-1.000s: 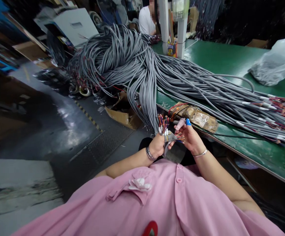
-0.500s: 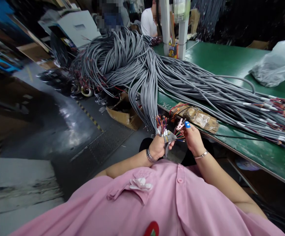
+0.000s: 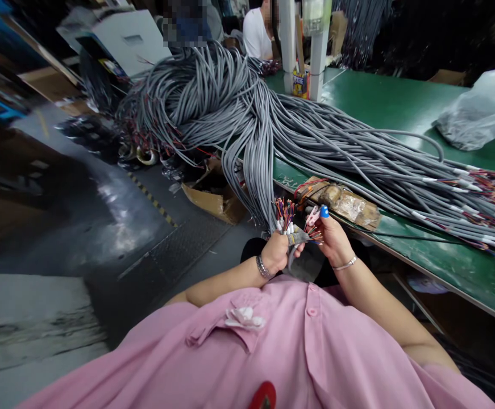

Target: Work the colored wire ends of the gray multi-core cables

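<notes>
My left hand is closed around a bunch of grey cables. Their stripped coloured wires stand upward above the fist, with white wrapping at the base. One cable end points to the right, and its thin wires fan out toward my other hand. My right hand, wearing a blue cover on one fingertip, pinches a small pale pink clip just above the fanned wires. Its other fingers are partly hidden, so whether they touch the wires is unclear.
A large heap of grey cables covers the left of the green table and stretches right. A taped block lies at the near edge. An open carton stands below. A plastic bag sits right; a person is behind.
The pink clip has tilted and come slightly lower, and my right hand has moved a little left, closer to the fanned wires. My left hand keeps its hold on the cables.
</notes>
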